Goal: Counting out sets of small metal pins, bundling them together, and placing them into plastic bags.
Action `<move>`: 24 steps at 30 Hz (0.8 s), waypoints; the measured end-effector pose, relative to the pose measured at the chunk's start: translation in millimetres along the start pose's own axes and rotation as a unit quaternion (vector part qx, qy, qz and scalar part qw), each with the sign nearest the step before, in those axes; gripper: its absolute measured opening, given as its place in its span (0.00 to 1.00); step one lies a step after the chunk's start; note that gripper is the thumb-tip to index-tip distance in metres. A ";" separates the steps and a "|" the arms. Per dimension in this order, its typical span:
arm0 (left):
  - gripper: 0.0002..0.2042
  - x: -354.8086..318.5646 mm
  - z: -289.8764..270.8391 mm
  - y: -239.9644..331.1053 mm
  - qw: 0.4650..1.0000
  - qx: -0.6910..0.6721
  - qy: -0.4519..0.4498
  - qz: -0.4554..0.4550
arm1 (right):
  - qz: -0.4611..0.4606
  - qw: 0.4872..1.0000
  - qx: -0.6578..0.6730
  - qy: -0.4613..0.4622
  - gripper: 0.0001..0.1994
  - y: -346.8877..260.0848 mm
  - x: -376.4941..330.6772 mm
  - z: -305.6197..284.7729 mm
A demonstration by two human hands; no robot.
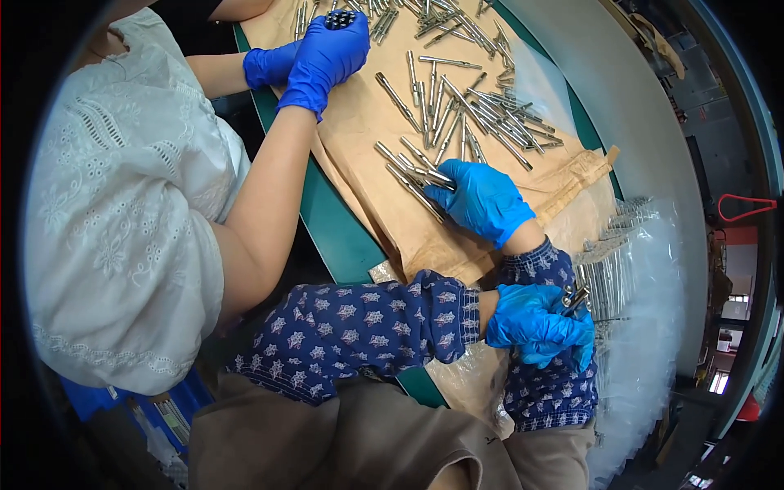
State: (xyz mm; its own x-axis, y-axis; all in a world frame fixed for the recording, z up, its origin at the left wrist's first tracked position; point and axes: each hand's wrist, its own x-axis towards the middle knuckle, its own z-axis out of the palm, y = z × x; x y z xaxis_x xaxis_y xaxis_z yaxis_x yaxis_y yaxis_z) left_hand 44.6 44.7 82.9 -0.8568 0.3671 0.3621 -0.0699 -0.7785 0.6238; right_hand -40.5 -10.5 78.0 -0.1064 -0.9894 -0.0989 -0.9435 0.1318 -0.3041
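Note:
Slim silvery metal rods with stepped ends, like shafts or pins, lie in a loose pile (510, 122) on brown paper. My right hand (482, 200), in a light blue glove, is closed over a few metal rods (408, 173) at the near side of the pile; its palm side is hidden. Crossing in front of my right forearm, my left hand (543, 325), also gloved, is closed around a few metal rods (576, 299) whose ends stick out past the fingers.
On the left, a person in a white blouse holds a bundle of rods (340, 20) in darker blue gloves (327, 61). Brown paper (359, 147) covers the green tabletop (322, 220). Rows of rods in clear plastic (608, 286) lie at my right, beside a curved grey edge (686, 163).

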 end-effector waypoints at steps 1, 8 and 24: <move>0.17 0.4 0.2 0.5 0.999 -0.024 -0.021 0.013 | 0.005 0.999 -0.027 -0.017 0.13 -4.2 -0.1 -4.5; 0.16 0.4 -5.2 4.3 0.993 -0.089 -0.039 0.064 | 0.008 0.995 -0.062 -0.074 0.12 4.2 -2.9 -3.3; 0.13 30.7 -46.3 1.1 0.839 -0.301 0.341 0.298 | 0.136 0.969 0.038 0.200 0.11 42.6 -94.7 -38.2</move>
State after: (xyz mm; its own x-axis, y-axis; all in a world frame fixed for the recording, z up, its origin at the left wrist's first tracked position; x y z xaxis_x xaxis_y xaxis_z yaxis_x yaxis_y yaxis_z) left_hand -5.5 31.5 62.6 -0.9100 -0.3959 -0.1234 0.4055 -0.9118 -0.0644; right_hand -82.6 86.5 110.6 -0.4759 -0.8595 0.1864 -0.8391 0.3803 -0.3888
